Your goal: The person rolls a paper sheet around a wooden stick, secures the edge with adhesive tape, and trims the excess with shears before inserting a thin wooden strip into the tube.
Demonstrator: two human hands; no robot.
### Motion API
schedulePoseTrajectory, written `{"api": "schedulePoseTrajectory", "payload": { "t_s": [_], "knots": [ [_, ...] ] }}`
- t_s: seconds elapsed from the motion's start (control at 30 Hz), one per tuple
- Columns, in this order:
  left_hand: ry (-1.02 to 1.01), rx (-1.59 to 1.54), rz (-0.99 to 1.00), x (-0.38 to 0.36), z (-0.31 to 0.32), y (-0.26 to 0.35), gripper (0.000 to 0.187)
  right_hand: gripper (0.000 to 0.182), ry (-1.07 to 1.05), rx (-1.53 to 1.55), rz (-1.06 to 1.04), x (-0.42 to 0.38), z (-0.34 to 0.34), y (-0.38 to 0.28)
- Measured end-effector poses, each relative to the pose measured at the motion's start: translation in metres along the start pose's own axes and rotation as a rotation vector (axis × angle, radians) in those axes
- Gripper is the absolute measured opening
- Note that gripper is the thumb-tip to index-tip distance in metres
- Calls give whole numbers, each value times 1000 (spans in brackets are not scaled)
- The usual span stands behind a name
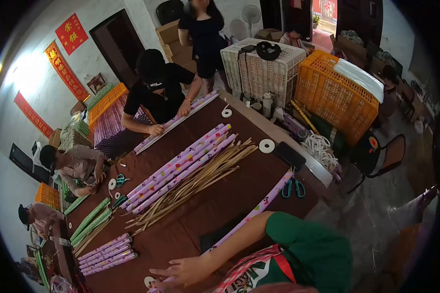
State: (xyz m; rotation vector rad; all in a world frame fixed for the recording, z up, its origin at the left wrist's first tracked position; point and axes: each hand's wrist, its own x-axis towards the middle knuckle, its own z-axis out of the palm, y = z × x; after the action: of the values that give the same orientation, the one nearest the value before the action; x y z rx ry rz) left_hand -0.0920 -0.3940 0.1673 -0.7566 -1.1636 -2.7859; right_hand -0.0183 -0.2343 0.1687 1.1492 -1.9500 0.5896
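Observation:
My right hand reaches across the bottom of the table from a green sleeve. It lies with fingers stretched over the lower end of a lilac tube with a flower-like pattern, which runs diagonally under my forearm. A small patch of skin at the bottom edge, beside a white tape roll, may be my left hand; its fingers cannot be made out. Teal scissors lie by the tube's upper end, near a black phone. Another white tape roll is close by.
Lilac tubes, wooden strips and shorter lilac tubes lie on the brown table. Across it, a person in black handles a tube; others sit further left. White and orange crates stand beyond the table's edge.

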Motion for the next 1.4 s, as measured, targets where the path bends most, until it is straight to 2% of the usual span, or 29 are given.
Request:
{"api": "schedulePoseTrajectory", "payload": {
  "t_s": [0.07, 0.1, 0.17, 0.2, 0.37, 0.4, 0.77, 0.93, 1.0, 1.03, 1.1, 1.13, 1.2, 1.3, 1.37, 1.4],
  "knots": [
    [-22, 19, 4, 12, 4, -6, 43, 63, -319, 114, 141, 14, 4, 0],
    [-34, 30, 6, 18, 6, -8, 43, 63, -312, 98, 143, 18, 2, -1],
    [-62, 52, 9, 32, 10, -12, 43, 62, -393, 295, 214, 25, -6, -3],
    [-74, 65, 11, 38, 12, -13, 43, 70, -348, 326, 224, 20, -1, -4],
    [-84, 133, 26, 52, 15, -16, 43, 72, -306, 286, 256, 20, 4, -8],
    [-85, 144, 33, 55, 16, -17, 44, 73, -299, 277, 261, 26, 21, -10],
    [5, 330, 84, 47, 21, -12, 44, 79, -242, 288, 317, 16, -16, -11],
    [53, 420, 95, 38, 23, -7, 45, 81, -222, 307, 344, -14, -62, -11],
    [74, 450, 91, 33, 26, -7, 45, 84, -364, 242, 645, -52, -77, -3],
    [82, 463, 85, 30, 29, -7, 45, 84, -367, 246, 652, -68, -80, -2],
    [99, 483, 81, 25, 34, -13, 45, 67, -486, 240, 759, -94, -87, 3],
    [111, 496, 79, 21, 37, -14, 45, 67, -492, 244, 761, -98, -88, 6],
    [164, 554, 75, 3, 36, -4, 45, 52, -391, 103, 666, -101, -87, 3],
    [355, 726, 94, -64, 40, 50, 45, 42, -278, -28, 594, -75, -116, 2],
    [360, 530, -8, -52, 92, 59, 50, 41, -249, -186, 536, -58, -132, 6],
    [352, 514, 21, -48, 92, 57, 50, 41, -279, -203, 538, -54, -138, 9]
  ]
}}
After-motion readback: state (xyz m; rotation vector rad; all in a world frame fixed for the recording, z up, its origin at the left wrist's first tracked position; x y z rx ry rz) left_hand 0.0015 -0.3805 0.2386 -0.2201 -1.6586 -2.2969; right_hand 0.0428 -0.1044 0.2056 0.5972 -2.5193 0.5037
